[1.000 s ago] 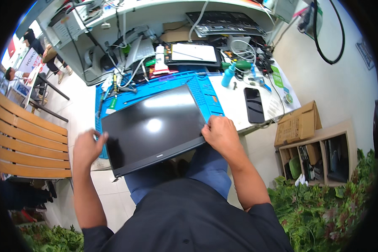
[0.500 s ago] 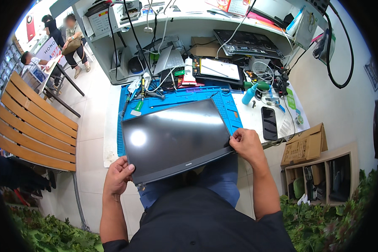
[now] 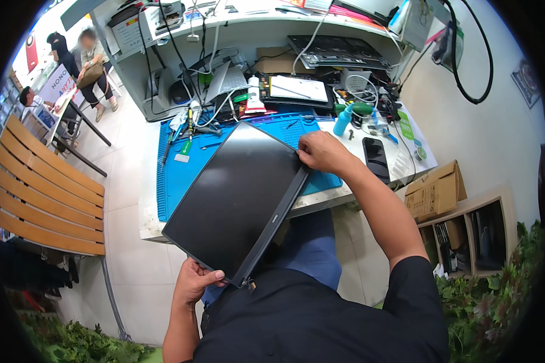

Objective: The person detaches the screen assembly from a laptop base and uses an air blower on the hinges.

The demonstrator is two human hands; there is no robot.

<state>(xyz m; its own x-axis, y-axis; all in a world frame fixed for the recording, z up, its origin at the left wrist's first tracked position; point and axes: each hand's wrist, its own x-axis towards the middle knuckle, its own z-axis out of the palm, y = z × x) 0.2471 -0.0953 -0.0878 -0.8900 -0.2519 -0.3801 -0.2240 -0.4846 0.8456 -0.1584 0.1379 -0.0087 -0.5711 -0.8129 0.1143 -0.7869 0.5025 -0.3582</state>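
Note:
A dark laptop screen panel (image 3: 230,193) is held tilted diagonally at the front edge of the bench, partly over a blue work mat (image 3: 321,180). My left hand (image 3: 195,279) grips its lower left corner near my lap, thumb on top and fingers hidden underneath. My right hand (image 3: 318,151) pinches its upper right corner above the mat. A small metal hinge piece (image 3: 248,283) hangs from the lower end. A black phone (image 3: 375,156) lies right of my right hand, with a light-blue bottle (image 3: 343,123) behind it.
Tools (image 3: 188,139), cables and laptop parts (image 3: 336,51) crowd the bench back. A wooden slatted chair (image 3: 45,184) stands left, with several people (image 3: 91,66) beyond. A cardboard box (image 3: 433,190), cubby shelf (image 3: 493,230) and foliage (image 3: 490,302) are at the right.
The screen has turned steeply diagonal. My right hand has risen farther over the bench with its corner, and my left hand has moved down toward my lap while holding the other end.

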